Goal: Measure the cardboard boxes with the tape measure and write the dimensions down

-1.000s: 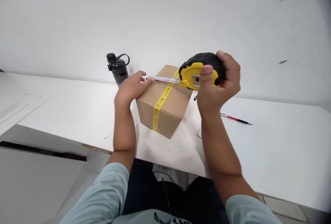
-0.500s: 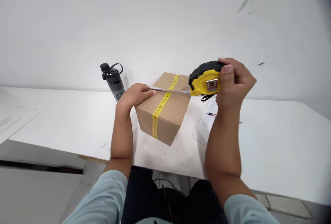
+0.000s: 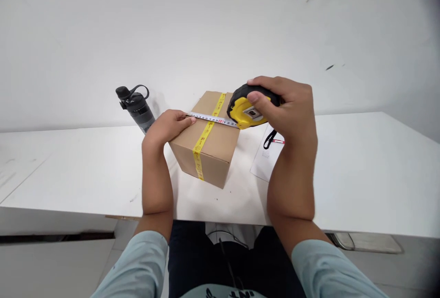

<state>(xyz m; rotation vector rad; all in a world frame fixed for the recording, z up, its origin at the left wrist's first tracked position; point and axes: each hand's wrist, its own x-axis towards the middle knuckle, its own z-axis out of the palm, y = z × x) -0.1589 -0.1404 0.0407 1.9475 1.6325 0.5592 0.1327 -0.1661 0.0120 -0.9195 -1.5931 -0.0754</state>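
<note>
A brown cardboard box (image 3: 220,144), sealed with yellow printed tape (image 3: 202,141), stands on the white table. Across its top runs the white numbered blade (image 3: 207,118) of a yellow and black tape measure (image 3: 244,110). My left hand (image 3: 167,127) pinches the blade's end at the box's left edge, the thumb lying on the box top. At the right edge, my right hand (image 3: 287,105) grips the tape measure's case, tilted, with its thumb on the side. A black wrist strap (image 3: 270,139) dangles below the case. The tip of the blade is hidden by my left fingers.
A dark water bottle (image 3: 137,111) with a carry loop stands left of the box, near the wall. Right of the box lies a sheet of paper (image 3: 260,165) with a red pen (image 3: 277,141) on it, partly behind my right arm. The table's front edge (image 3: 223,221) is close to my legs.
My right hand has come left and turned the tape measure, bringing its case to the box's right edge. The blade now shows its numbered face. The whole view has shifted slightly.
</note>
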